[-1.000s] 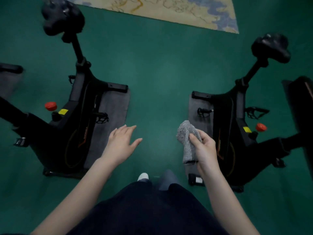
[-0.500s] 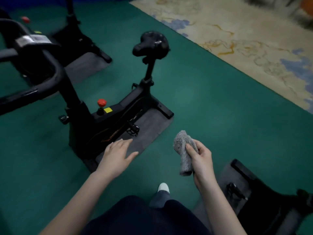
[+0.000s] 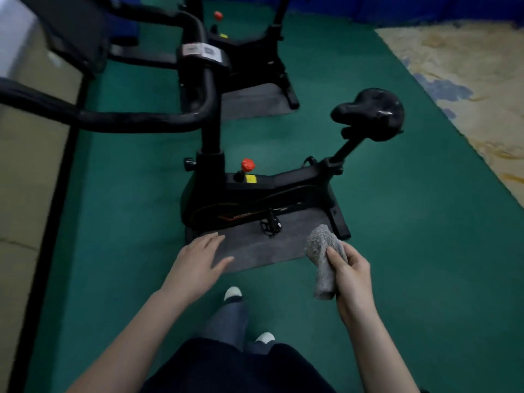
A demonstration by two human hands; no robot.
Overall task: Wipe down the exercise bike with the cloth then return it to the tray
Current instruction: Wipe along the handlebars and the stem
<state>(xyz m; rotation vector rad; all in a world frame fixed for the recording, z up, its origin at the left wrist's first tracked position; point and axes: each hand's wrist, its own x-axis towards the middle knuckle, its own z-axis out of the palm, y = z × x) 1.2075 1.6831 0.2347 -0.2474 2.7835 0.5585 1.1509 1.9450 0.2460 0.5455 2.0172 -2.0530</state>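
A black exercise bike (image 3: 255,194) stands straight ahead on a grey mat (image 3: 255,248). Its saddle (image 3: 368,113) is to the right, its handlebars (image 3: 127,120) reach out to the left, and a red knob (image 3: 247,165) sits on the frame. My right hand (image 3: 351,276) grips a crumpled grey cloth (image 3: 323,256) in the air near the mat's right corner, short of the bike. My left hand (image 3: 198,262) hovers with straight fingers over the mat's left front edge and holds nothing. No tray is in view.
A second black bike (image 3: 255,52) on its own mat stands behind the first. A tall pale unit with a black edge (image 3: 28,165) runs along the left. A beige patterned rug (image 3: 467,80) lies at the right. Green floor surrounds the bikes. My feet (image 3: 233,293) are below.
The view has swung left, away from the gap between two bikes, so one bike is now straight ahead and closer. My hands keep their poses, the right still gripping the cloth.
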